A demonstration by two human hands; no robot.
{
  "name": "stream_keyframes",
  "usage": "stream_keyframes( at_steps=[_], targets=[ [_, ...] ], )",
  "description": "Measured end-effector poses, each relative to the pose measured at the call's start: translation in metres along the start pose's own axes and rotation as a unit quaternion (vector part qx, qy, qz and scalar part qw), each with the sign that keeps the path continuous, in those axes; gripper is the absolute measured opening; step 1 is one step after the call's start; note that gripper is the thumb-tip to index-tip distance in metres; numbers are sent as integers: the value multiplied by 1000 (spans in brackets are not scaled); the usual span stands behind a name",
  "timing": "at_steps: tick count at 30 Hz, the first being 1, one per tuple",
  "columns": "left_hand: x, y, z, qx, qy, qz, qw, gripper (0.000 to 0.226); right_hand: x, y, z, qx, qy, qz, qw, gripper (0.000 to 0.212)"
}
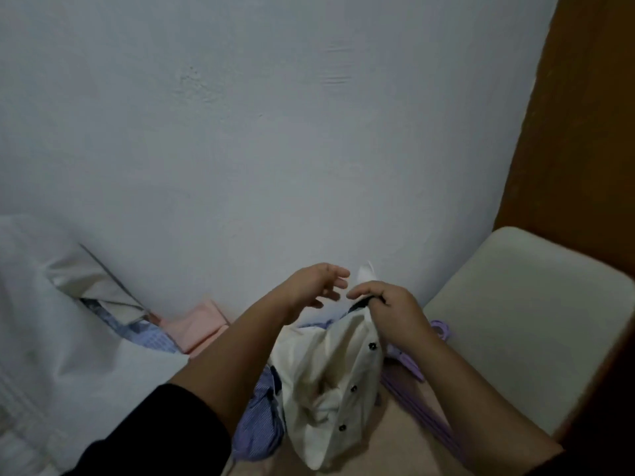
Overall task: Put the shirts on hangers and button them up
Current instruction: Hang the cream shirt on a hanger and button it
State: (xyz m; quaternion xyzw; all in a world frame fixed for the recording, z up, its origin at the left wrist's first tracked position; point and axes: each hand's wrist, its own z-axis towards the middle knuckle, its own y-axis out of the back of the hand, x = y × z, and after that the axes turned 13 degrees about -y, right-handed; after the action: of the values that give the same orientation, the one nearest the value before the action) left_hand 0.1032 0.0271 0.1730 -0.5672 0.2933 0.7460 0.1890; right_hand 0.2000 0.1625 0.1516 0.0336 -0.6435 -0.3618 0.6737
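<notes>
A: Item one, cream shirt [330, 389]?
B: Hanging from the right hand [388, 309], which pinches its top edge; dark buttons [372, 345] run down the front.
A: Left hand [318, 285]?
B: Fingers spread, holding nothing, just beside the right.
A: Other stock?
B: Striped blue shirt [261, 427] under the cream one; purple hangers [415, 383] to its right; pink cloth [202, 326] by the wall [275, 132]; pale cushion [525, 321] far right.

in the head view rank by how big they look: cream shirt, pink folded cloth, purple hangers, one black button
1. cream shirt
2. purple hangers and pink folded cloth: too close to rank, both partly hidden by arms and other clothes
3. black button
</notes>
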Motion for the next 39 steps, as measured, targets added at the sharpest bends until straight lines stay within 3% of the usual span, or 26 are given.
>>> stream_keyframes(
  at_steps=[2, 6, 9, 13, 17, 20, 24, 27, 30, 32, 36, 39],
  targets=[
    [-10, -8, 1, 44, -26, 66, 997, 34, 13, 26, -3, 7, -11, 24, 1000, 49],
    [-31, -29, 0, 151, -34, 98, 983, 38, 38, 83, -14, 29, -27, 104, 994, 59],
    [-49, -38, 2, 154, -46, 105, 981, 18, 51, 117, -23, 46, -8, 93, 995, 62],
    [-68, -38, 2, 138, -72, 79, 985, 12, 64, 141, -30, 31, 4, 85, 996, 59],
    [-81, -39, 1, 129, -68, 103, 984, 55, 72, 141, -35, 21, -5, 103, 994, 53],
    [-84, -33, -1, 100, -64, 131, 984, 67, 73, 133, -36, -7, -12, 109, 994, 52],
    [-87, -13, -14, 70, -81, 150, 983, 55, 74, 136, -37, -35, -8, 87, 996, 54],
    [-89, -9, -22, 130, -73, 242, 959, 38, 80, 145, -38, -41, 5, 88, 995, 54],
    [-82, -13, -24, 187, -52, 359, 913, 24, 87, 153, -38, -54, 20, 98, 993, 57],
    [-78, -11, -25, 168, -62, 371, 911, 24, 89, 159, -40, -58, 30, 87, 994, 59],
    [-91, 14, -29, 30, -135, 243, 960, 20, 89, 172, -45, -40, 6, 56, 998, 56],
    [-113, 29, -34, 34, -159, 330, 930, 26, 95, 175, -46, -7, -24, -18, 1000, 55]
  ],
)
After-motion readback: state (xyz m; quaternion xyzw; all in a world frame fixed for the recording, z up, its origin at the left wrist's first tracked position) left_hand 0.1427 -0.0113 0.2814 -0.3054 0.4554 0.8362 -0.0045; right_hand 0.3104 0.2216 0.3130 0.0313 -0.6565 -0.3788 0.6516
